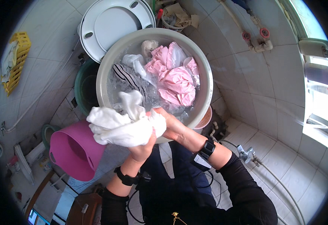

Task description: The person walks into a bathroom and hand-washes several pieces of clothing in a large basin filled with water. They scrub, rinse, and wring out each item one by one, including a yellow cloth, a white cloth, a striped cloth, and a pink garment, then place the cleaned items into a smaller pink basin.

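A bunched white cloth (119,123), perhaps a garment, is gripped in both hands above the near rim of a large round basin (207,70). My left hand (143,150) holds it from below, its fingers mostly hidden by the fabric. My right hand (168,123) closes on the cloth's right end. Sudsy water fills the basin. In it lie a pink garment (178,84), a grey cloth with dark stripes (128,78), a thin white cloth (136,63) and a small beige cloth (149,46).
A pink-purple tub (76,152) lies tipped at the left, near a green bucket (82,87). A white lid (116,26) leans behind the basin. Pipes with red valve handles (246,35) run along the right wall. A hose (282,180) crosses the tiled floor.
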### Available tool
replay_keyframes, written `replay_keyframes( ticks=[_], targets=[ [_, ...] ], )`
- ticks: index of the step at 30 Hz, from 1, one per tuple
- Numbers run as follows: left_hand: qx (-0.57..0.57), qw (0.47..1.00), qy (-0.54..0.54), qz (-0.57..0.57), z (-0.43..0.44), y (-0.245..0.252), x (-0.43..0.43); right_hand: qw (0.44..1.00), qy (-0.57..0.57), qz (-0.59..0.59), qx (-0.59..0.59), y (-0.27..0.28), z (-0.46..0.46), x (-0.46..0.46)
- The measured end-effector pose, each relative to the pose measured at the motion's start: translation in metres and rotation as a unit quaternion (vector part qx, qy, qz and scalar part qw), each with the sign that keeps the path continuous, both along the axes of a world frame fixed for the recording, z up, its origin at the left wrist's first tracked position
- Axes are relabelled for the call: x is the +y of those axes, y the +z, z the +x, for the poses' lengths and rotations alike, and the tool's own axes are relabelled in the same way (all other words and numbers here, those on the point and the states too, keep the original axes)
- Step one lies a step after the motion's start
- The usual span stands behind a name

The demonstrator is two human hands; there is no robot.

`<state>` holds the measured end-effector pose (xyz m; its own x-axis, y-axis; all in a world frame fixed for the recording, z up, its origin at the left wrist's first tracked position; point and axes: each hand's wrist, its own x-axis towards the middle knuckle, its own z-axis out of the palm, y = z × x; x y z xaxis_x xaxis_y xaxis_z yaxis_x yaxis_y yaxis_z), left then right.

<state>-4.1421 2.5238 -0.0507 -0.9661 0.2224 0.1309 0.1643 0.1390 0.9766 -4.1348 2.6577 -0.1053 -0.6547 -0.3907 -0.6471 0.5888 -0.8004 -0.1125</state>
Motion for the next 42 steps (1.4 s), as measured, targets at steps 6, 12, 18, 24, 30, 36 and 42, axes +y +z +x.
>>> replay_keyframes(
  ticks=[6,12,18,24,30,36,42],
  targets=[
    [0.027,0.978,-0.204,-0.041,0.022,-0.006,-0.019,0.993,0.087,-0.058,-0.045,-0.005,0.015,0.002],
    [0.086,0.948,-0.301,-0.064,0.058,-0.028,-0.023,0.959,0.282,0.013,-0.032,-0.001,0.021,0.012],
    [0.110,0.932,-0.339,-0.073,0.070,-0.038,-0.021,0.933,0.347,-0.001,0.099,-0.008,0.022,0.020],
    [0.142,0.916,-0.368,-0.073,0.078,-0.059,-0.014,0.879,0.394,-0.007,0.268,-0.076,0.061,0.025],
    [0.178,0.890,-0.414,-0.070,0.089,-0.085,-0.001,0.895,0.381,-0.011,0.233,-0.123,0.084,0.014],
    [0.134,0.907,-0.389,-0.092,0.075,-0.097,-0.008,0.954,0.280,0.004,0.105,-0.095,0.076,0.025],
    [-0.299,0.952,-0.004,0.073,0.021,-0.083,-0.022,0.951,0.228,0.206,-0.033,-0.068,0.078,0.045]
  ],
)
